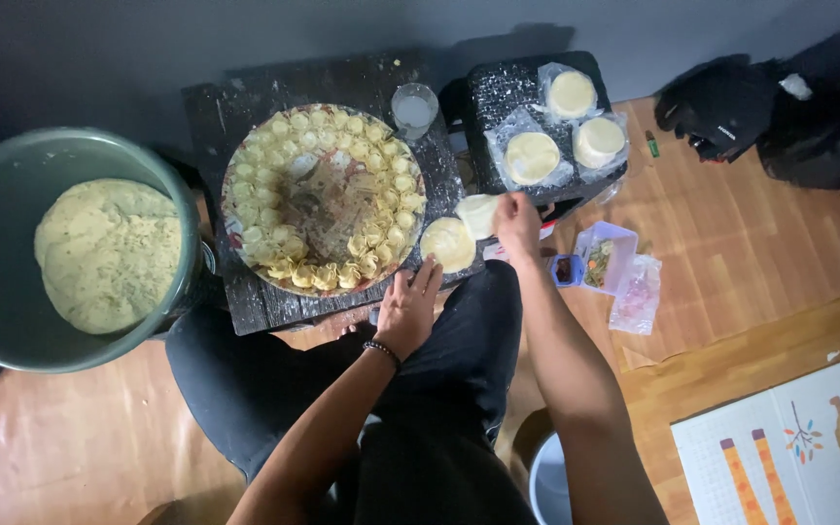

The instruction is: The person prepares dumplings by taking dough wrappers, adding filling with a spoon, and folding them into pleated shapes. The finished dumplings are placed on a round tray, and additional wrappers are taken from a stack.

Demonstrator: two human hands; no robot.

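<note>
Wooden flooring runs under a low dark table [245,301] dusted with flour, with a grey wall behind it. On the table sits a round tray [323,199] whose rim is lined with rings of small folded dumplings [381,160], the middle bare. At about five o'clock from the tray lies a stack of round dough wrappers [448,243] on the table's edge. The right hand [517,222] is closed in a pinch on one thin wrapper [478,214], lifted just above and to the two o'clock side of the stack. The left hand [407,309] lies flat and open on the table's near edge, fingers spread, its fingertips just beside the stack at seven o'clock; a dark bead bracelet [381,352] circles the wrist.

At nine o'clock from the tray stands a large green basin [182,209] holding a mound of pale filling [107,253]. A small glass [413,109] stands at one o'clock from the tray. Beyond it, a black stool [498,92] carries three plastic-wrapped stacks of wrappers [533,157]. A clear plastic box [603,261] lies on the floor at three o'clock from the right hand.
</note>
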